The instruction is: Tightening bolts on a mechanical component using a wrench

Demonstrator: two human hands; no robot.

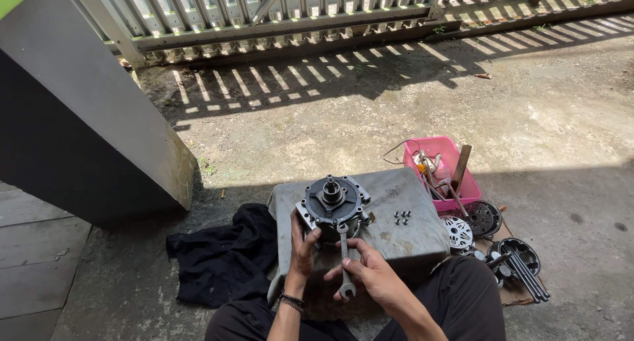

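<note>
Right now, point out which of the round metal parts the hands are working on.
The dark round housing on the grey block: the left hand steadies it, the right hand holds a wrench against it. The other discs lie untouched beside the pink basket.

We note a grey cloth-covered counter (pixel 403 235) on the concrete floor (pixel 370 130). On it: round metal housing (pixel 332 205) at 9 o'clock, small bolts (pixel 401 217) at centre. Pink tray (pixel 444 157) on floor, 1 o'clock.
</note>
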